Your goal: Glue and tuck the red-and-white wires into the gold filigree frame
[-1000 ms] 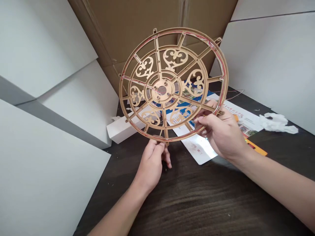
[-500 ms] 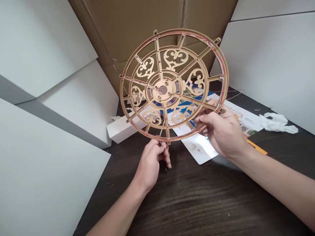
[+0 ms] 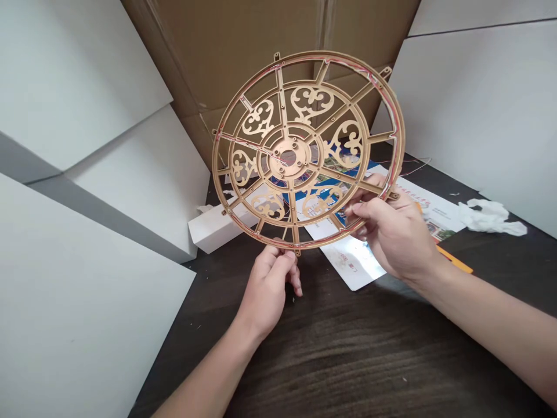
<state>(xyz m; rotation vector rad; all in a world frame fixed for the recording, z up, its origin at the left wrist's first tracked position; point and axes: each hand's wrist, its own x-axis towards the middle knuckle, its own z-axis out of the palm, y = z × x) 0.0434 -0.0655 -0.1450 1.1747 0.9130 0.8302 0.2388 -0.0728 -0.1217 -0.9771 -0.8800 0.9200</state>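
Observation:
A round gold lattice frame [image 3: 331, 119], with spokes, heart-shaped scrollwork and a hub, is held up tilted above the table. Red and white wires run inside its outer rim and along one spoke to the hub. My right hand [image 3: 395, 232] grips the rim at the lower right, thumb on the near side and fingers behind. At the bottom rim, beside a small tab, my left hand [image 3: 270, 284] is closed with thumb and forefinger against the frame. A thin pale strip shows just above these fingers; what it is I cannot make out.
Dark wood-grain table [image 3: 348, 348] below. Behind the frame lie printed sheets [image 3: 348, 264], an orange item [image 3: 455, 259], crumpled white tissue [image 3: 491, 217] and a long white box [image 3: 217, 229]. White panels [image 3: 100, 162] flank both sides, with brown cardboard [image 3: 243, 46] at the back.
My left hand has shifted slightly up, and its thumb now lies at the frame's bottom rim. The frame has barely moved, and my right hand keeps its grip.

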